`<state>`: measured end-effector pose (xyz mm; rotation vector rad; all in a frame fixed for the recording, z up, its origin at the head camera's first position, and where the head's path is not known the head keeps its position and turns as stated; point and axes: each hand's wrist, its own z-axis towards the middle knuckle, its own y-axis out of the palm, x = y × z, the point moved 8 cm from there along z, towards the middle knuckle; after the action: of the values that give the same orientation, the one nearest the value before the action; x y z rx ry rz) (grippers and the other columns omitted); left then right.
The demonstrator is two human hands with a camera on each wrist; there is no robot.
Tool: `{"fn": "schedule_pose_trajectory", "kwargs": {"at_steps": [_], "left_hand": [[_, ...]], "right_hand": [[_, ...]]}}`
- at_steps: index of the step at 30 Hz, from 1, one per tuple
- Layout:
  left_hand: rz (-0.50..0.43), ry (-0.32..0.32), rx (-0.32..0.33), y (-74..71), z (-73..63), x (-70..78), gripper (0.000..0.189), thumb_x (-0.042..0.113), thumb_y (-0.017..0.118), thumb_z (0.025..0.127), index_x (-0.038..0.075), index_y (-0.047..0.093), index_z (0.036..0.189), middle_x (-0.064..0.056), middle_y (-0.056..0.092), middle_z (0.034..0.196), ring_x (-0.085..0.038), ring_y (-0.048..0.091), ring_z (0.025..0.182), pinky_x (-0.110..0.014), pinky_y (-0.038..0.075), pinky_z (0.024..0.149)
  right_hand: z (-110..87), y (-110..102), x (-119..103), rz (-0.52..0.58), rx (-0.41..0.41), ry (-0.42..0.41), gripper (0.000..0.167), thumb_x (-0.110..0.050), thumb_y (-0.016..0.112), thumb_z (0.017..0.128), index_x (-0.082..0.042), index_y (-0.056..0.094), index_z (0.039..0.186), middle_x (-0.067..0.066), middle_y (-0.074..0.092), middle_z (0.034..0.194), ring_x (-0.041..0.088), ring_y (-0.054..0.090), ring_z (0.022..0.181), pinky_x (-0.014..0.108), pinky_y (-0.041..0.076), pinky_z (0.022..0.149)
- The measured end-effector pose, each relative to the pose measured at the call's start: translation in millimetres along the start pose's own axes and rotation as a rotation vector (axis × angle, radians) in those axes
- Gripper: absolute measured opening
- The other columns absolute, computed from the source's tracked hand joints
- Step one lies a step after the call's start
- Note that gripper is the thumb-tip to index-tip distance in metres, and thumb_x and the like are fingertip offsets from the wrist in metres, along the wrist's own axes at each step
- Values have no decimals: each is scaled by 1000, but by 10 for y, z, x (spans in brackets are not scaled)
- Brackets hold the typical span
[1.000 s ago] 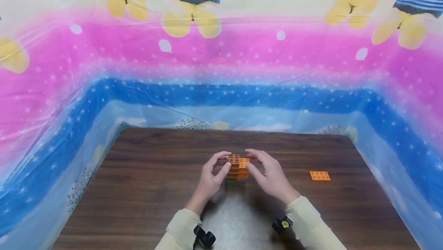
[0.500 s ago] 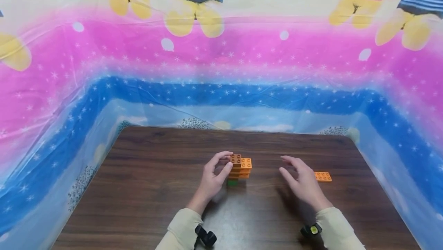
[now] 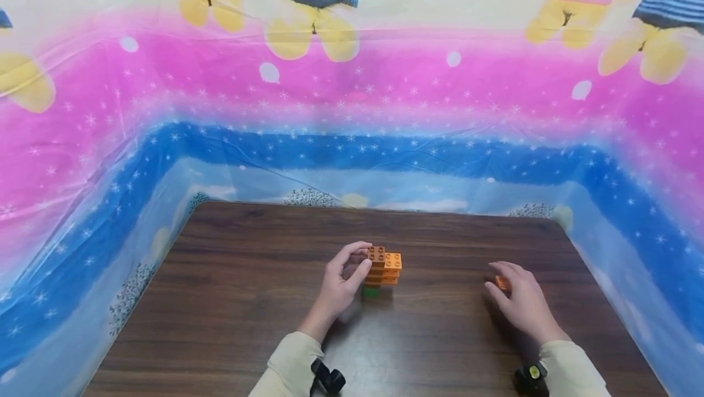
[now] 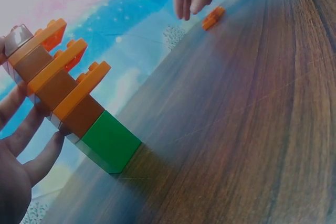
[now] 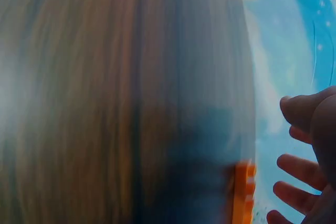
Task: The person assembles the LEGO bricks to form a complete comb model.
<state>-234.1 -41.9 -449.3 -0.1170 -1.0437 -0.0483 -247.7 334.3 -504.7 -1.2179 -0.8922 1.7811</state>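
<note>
Near the table's middle stands a tower of toy building bricks (image 3: pixel 376 265). Its base is a green brick (image 4: pixel 111 142); above, brown bricks alternate with orange plates that jut out to the right, and a brown brick tops it. My left hand (image 3: pixel 337 281) holds the tower from its left side, thumb and fingers around the upper part. Over at the right, my right hand (image 3: pixel 525 306) hovers above a loose orange plate brick (image 3: pixel 502 283), partly covering it in the head view. In the right wrist view, its spread fingers are apart from that orange plate (image 5: pixel 243 195).
The dark wood-grain table (image 3: pixel 247 250) has its far edge beyond the tower. A printed pink and blue curtain (image 3: pixel 352 152) surrounds the table at the back and sides. Small black cameras (image 3: pixel 328 377) sit on both wrists.
My right hand has left the tower and moved right to the loose orange plate brick. My left hand has kept its hold on the tower, which stays in place.
</note>
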Motion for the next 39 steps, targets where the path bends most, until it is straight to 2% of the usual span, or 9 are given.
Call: {"fn": "schedule_pose_trajectory", "kwargs": {"at_steps": [4,10,14,23,30,39], "left_hand": [[1,-4,1,1,-3,-22,30,-1,60,103,-5,62,132,-28,66,120,-44,66,111,-55,57,91],[2,-11,3,2,3,-36,29,-1,60,103,-3,62,132,-28,66,120,-46,66,111,-56,57,92],[-1,-19,0,4,-4,-36,29,-1,60,103,-4,62,132,-28,66,121,-46,66,112,-53,57,92],[2,-41,4,6,-14,-52,29,0,61,103,-3,62,132,-28,66,121,-45,65,112,-55,57,93],[-3,-49,-2,4,-9,-48,30,1,60,103,-4,61,133,-28,65,121,-45,65,112,-56,56,93],[-4,-71,-7,10,-8,-84,31,1,60,104,-3,61,134,-29,64,123,-46,64,114,-61,54,95]], "right_hand": [[-38,-11,177,-27,-34,43,46,-15,77,96,2,64,137,32,55,142,54,47,131,74,35,107],[-82,-10,280,-62,-26,-27,37,5,67,95,9,65,131,35,61,133,55,57,122,72,41,102],[-114,26,338,-73,-57,-5,41,10,64,92,10,62,133,35,60,133,55,56,122,72,40,103],[-129,55,376,-99,-62,15,43,2,80,88,7,67,129,31,66,125,52,59,116,71,42,101],[-133,57,414,-88,-66,23,41,-5,81,90,6,69,127,31,66,121,51,59,113,70,45,96],[-141,73,427,-78,-73,39,38,-11,80,92,6,70,124,26,66,113,43,60,103,63,50,86]]}}
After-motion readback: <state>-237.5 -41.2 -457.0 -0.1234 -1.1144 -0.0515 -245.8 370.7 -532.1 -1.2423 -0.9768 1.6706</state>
